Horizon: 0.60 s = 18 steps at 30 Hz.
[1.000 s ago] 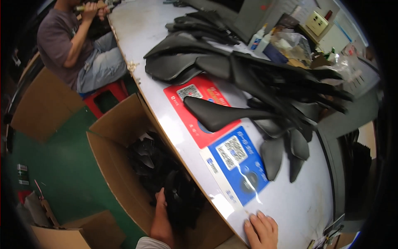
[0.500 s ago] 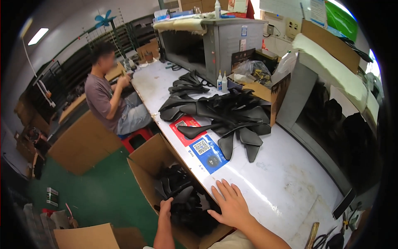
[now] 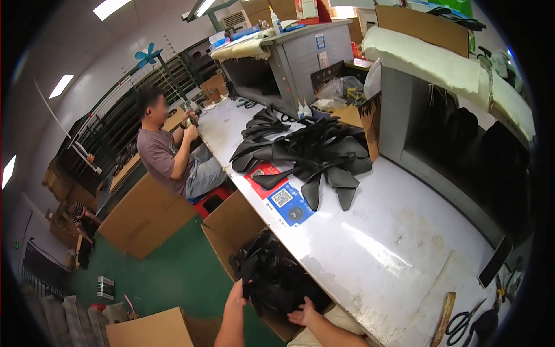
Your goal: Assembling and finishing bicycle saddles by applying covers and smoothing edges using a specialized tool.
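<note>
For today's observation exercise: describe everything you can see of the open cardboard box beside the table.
The box is plain brown cardboard, open at the top, its flaps standing up and outward. It sits on the green floor, tight against the white table's near edge. It is heaped with black moulded pieces, dark and slightly shiny, piled loosely above the rim. The left hand grips the pile from the left; the right hand presses its lower side. Its bottom is hidden.

One worktop [image 3: 404, 243] carries one heap of black moulded parts [image 3: 312, 153], too overlapped to count, plus two printed cards: one red [image 3: 263, 172], one blue [image 3: 291, 203]. Two white squeeze bottles [image 3: 302, 110], one pair of scissors [image 3: 465, 322]. One open carton [image 3: 228, 222] beside the worktop holds more uncountable black parts [image 3: 272, 277].
</note>
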Available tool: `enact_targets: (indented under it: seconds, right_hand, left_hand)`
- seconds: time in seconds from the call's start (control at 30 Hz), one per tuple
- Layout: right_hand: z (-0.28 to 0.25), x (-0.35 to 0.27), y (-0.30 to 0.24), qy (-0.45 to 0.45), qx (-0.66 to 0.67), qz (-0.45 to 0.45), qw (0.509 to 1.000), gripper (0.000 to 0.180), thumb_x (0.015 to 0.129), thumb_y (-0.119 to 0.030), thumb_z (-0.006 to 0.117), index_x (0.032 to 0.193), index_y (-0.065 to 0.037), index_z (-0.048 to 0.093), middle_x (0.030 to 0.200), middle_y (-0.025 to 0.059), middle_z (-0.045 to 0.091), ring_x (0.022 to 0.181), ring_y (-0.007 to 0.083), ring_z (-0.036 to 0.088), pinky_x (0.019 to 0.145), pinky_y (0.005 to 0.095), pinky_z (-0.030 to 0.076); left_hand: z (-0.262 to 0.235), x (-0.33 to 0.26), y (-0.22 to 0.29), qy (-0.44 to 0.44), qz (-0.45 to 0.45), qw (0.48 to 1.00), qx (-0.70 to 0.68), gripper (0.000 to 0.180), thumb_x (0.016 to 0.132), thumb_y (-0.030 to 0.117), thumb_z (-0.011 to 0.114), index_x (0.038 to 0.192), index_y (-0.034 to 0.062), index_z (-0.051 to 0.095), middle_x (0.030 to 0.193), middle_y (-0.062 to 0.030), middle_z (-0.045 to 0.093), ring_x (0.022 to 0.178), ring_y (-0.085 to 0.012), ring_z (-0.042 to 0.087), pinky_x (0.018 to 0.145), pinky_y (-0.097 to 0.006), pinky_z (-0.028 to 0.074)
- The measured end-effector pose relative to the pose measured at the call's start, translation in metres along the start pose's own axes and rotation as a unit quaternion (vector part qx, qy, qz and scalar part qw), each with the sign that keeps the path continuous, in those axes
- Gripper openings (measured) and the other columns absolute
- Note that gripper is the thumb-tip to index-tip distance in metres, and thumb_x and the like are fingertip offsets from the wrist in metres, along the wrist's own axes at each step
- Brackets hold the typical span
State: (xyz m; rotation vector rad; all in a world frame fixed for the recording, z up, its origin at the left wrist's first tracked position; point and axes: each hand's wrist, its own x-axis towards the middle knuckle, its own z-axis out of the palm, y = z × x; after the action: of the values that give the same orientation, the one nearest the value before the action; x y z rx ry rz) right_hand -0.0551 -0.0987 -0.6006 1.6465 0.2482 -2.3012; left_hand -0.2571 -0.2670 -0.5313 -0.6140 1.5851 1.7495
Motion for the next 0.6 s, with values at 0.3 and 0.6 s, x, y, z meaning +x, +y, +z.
enact_targets:
  seconds: [0.3,0.6]
  right_hand:
    - [0.017,0.01,-0.005,-0.044,-0.133,-0.198,0.97,0.036,0.103,-0.028,0.05,0.134,-0.01,0.052,0.125,0.0148,0.061,0.105,0.0312,0.066,0.082,0.0498,0.054]
    - [-0.002,0.013,-0.01,-0.004,-0.177,-0.222,0.959,0.028,0.1,-0.025,0.058,0.123,-0.009,0.059,0.112,0.0102,0.065,0.09,0.0257,0.07,0.067,0.0399,0.055]
  left_hand:
    - [-0.036,-0.063,0.006,0.042,0.078,0.99,-0.106,0.018,0.076,0.025,0.072,0.086,0.0118,0.065,0.077,-0.0019,0.065,0.07,-0.0216,0.063,0.058,-0.038,0.048]
    - [-0.009,-0.199,0.159,-0.041,0.363,0.915,-0.17,0.042,0.07,0.02,0.066,0.105,-0.0015,0.062,0.09,-0.0137,0.066,0.079,-0.0323,0.065,0.075,-0.042,0.058]
